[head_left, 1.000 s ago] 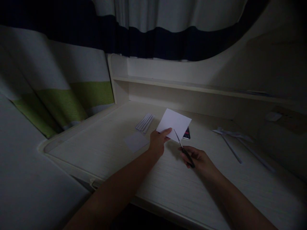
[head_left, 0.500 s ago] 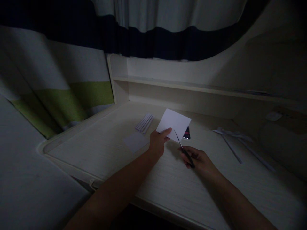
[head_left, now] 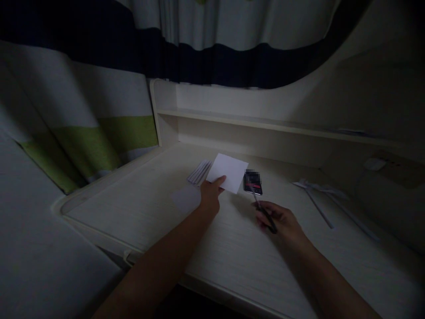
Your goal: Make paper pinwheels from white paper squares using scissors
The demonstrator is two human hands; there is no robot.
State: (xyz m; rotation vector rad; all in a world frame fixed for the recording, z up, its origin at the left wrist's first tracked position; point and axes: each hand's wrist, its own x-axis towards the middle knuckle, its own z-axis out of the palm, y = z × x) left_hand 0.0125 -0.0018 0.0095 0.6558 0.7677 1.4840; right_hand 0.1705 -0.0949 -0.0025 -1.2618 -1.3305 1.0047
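Note:
A square white sheet of paper [head_left: 229,170] is pinched in my left hand [head_left: 211,194], thumb on top and fingers beneath, held above the desk. My right hand [head_left: 277,220] grips a pair of scissors [head_left: 265,217] by the dark handles, blades pointing up and away. A gap lies between the scissors and the paper. Beyond the scissor tips a phone [head_left: 253,182] lies on the desk, its screen lit. Left of the held sheet is a folded, pleated paper [head_left: 198,172]. Another flat sheet of paper [head_left: 186,198] lies partly behind my left hand.
Thin paper strips [head_left: 320,206] lie on the right of the white desk [head_left: 232,257]. A long shelf [head_left: 259,125] runs along the back, below a striped curtain [head_left: 229,62]. At the right wall is a plug with a cord [head_left: 374,164].
My left hand has moved left with the paper, away from the scissors, uncovering the phone. My right hand has shifted slightly right, still holding the scissors.

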